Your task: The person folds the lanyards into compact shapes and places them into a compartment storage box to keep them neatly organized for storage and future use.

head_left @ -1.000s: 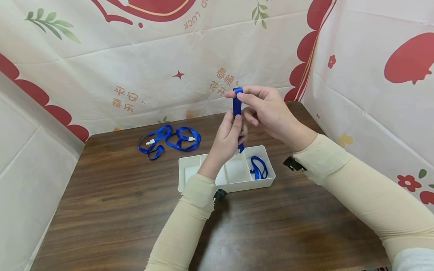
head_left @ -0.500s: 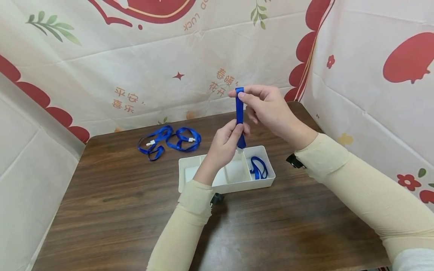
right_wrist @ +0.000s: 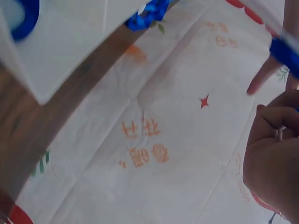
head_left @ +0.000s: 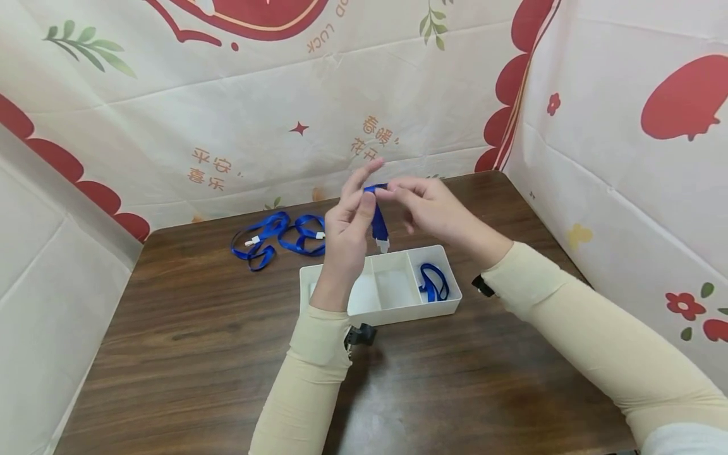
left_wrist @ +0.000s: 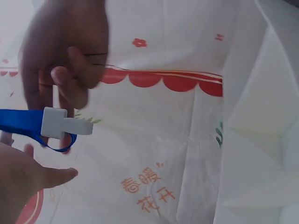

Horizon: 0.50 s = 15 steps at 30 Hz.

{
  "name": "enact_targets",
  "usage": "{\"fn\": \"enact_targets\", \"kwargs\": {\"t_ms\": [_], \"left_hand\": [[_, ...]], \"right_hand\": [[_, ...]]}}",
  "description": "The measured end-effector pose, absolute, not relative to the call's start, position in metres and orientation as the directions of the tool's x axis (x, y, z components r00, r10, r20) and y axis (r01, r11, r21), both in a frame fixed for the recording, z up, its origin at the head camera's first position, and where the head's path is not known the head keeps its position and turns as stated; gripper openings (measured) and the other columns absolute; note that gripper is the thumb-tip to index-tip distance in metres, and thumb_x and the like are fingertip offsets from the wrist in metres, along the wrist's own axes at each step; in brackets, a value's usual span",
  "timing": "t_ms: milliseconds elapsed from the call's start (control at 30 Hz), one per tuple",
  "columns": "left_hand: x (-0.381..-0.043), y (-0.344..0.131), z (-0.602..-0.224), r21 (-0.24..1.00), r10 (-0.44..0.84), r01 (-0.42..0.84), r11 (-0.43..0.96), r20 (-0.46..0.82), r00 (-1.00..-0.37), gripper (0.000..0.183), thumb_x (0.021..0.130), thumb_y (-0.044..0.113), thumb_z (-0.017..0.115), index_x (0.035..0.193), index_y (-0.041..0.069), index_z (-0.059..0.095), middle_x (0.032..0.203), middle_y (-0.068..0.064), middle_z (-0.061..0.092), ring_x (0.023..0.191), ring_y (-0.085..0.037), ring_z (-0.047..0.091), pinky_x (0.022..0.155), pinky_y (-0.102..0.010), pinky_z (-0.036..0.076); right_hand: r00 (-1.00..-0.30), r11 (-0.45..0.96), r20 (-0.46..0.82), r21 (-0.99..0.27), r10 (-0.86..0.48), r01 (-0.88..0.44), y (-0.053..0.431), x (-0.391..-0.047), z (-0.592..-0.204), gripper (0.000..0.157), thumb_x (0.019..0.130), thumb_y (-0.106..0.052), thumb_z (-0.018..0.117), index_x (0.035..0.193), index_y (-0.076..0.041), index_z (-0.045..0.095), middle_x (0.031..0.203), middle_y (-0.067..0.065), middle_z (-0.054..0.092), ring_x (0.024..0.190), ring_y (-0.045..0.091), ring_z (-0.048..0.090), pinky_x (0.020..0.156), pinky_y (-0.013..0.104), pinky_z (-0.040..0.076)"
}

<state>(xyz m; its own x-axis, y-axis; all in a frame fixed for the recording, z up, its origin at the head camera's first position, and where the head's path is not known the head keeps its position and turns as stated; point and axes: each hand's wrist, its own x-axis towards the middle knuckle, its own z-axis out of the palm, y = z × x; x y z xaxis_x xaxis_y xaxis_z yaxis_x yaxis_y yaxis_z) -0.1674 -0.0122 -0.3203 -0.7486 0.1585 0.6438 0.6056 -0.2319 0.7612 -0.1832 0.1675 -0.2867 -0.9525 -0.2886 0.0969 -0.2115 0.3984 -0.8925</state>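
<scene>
Left hand (head_left: 345,235) and right hand (head_left: 438,208) pinching lanyard (head_left: 379,224), tray rim (head_left: 418,306) below, broad tabletop (head_left: 188,354) leftward

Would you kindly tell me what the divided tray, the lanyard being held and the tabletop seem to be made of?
Divided tray: probably plastic, white and smooth, thin moulded-looking walls. Held lanyard: likely satin-finish polyester, a pliant blue ribbon with some sheen. Tabletop: brown grain, softly shiny; wood or laminate, I can't tell.

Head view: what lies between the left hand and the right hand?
The blue lanyard, its white clip hanging at the lower end, as the head view shows.
</scene>
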Motion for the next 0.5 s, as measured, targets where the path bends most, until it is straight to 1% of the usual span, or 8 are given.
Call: {"fn": "enact_targets", "kwargs": {"t_ms": [67, 100, 133, 167, 233, 333, 400, 500], "left_hand": [[-0.168, -0.013, -0.318, 0.764, 0.128, 0.571, -0.301, 0.626, -0.769, 0.054, 0.113, 0.033, 0.047, 0.115, -0.016, 0.069, 0.144, -0.006, 0.067, 0.152, -0.026, 0.047, 0.124, -0.039, 0.04], [-0.168, -0.013, -0.317, 0.764, 0.111, 0.557, -0.326, 0.616, -0.78, 0.051, 0.114, 0.029, 0.047, 0.116, -0.017, 0.068, 0.136, -0.004, 0.072, 0.149, -0.028, 0.051, 0.127, -0.041, 0.038], [-0.168, -0.014, -0.316, 0.766, 0.096, 0.543, -0.344, 0.604, -0.791, 0.047, 0.115, 0.025, 0.046, 0.115, -0.015, 0.07, 0.129, -0.002, 0.075, 0.145, -0.029, 0.055, 0.127, -0.041, 0.039], [-0.168, -0.014, -0.316, 0.769, 0.084, 0.525, -0.364, 0.588, -0.804, 0.044, 0.115, 0.022, 0.046, 0.113, -0.012, 0.073, 0.123, 0.002, 0.077, 0.141, -0.029, 0.058, 0.125, -0.041, 0.041], [-0.167, -0.014, -0.315, 0.773, 0.071, 0.491, -0.402, 0.561, -0.825, 0.04, 0.115, 0.016, 0.044, 0.106, -0.001, 0.079, 0.114, 0.006, 0.078, 0.133, -0.027, 0.062, 0.122, -0.039, 0.044], [-0.166, -0.014, -0.314, 0.773, 0.075, 0.436, -0.462, 0.524, -0.848, 0.043, 0.115, 0.013, 0.042, 0.099, 0.018, 0.082, 0.106, 0.008, 0.077, 0.121, -0.019, 0.065, 0.114, -0.032, 0.049], [-0.165, -0.014, -0.313, 0.76, 0.08, 0.395, -0.516, 0.502, -0.861, 0.045, 0.116, 0.013, 0.04, 0.097, 0.022, 0.08, 0.102, 0.006, 0.075, 0.112, -0.016, 0.066, 0.107, -0.028, 0.053], [-0.165, -0.014, -0.312, 0.733, 0.075, 0.353, -0.581, 0.48, -0.874, 0.045, 0.116, 0.015, 0.039, 0.096, 0.018, 0.078, 0.098, 0.002, 0.073, 0.1, -0.016, 0.068, 0.098, -0.026, 0.056]], "right_hand": [[-0.945, 0.394, 0.067, -0.898, -0.321, -0.198, 0.164, -0.179, -0.293, 0.038, 0.115, -0.036, 0.048, 0.136, -0.016, 0.071, 0.074, 0.005, 0.058, 0.058, 0.031, 0.057, 0.052, 0.029, 0.044], [-0.942, 0.392, 0.055, -0.9, -0.332, -0.19, 0.162, -0.178, -0.296, 0.039, 0.115, -0.036, 0.047, 0.139, -0.016, 0.07, 0.071, 0.006, 0.057, 0.058, 0.031, 0.057, 0.052, 0.029, 0.044], [-0.94, 0.39, 0.044, -0.902, -0.338, -0.182, 0.161, -0.176, -0.3, 0.039, 0.115, -0.037, 0.047, 0.137, -0.016, 0.07, 0.068, 0.006, 0.057, 0.058, 0.028, 0.057, 0.054, 0.029, 0.045], [-0.94, 0.382, 0.033, -0.909, -0.34, -0.17, 0.16, -0.175, -0.303, 0.038, 0.115, -0.037, 0.046, 0.134, -0.014, 0.07, 0.065, 0.005, 0.056, 0.057, 0.026, 0.056, 0.054, 0.029, 0.046], [-0.94, 0.358, 0.024, -0.921, -0.34, -0.153, 0.159, -0.173, -0.309, 0.036, 0.115, -0.037, 0.047, 0.128, -0.014, 0.071, 0.063, 0.004, 0.057, 0.056, 0.021, 0.055, 0.055, 0.028, 0.045], [-0.937, 0.333, 0.064, -0.925, -0.345, -0.185, 0.158, -0.171, -0.317, 0.031, 0.115, -0.031, 0.049, 0.124, -0.012, 0.072, 0.064, 0.004, 0.058, 0.056, 0.019, 0.055, 0.054, 0.027, 0.044], [-0.915, 0.321, 0.14, -0.908, -0.378, -0.271, 0.157, -0.169, -0.321, 0.029, 0.114, -0.024, 0.05, 0.126, -0.01, 0.072, 0.075, 0.004, 0.061, 0.061, 0.021, 0.057, 0.056, 0.027, 0.045], [-0.866, 0.297, 0.272, -0.861, -0.419, -0.414, 0.156, -0.168, -0.327, 0.028, 0.112, -0.015, 0.053, 0.13, -0.005, 0.072, 0.102, 0.006, 0.064, 0.071, 0.023, 0.06, 0.062, 0.027, 0.051]]}}
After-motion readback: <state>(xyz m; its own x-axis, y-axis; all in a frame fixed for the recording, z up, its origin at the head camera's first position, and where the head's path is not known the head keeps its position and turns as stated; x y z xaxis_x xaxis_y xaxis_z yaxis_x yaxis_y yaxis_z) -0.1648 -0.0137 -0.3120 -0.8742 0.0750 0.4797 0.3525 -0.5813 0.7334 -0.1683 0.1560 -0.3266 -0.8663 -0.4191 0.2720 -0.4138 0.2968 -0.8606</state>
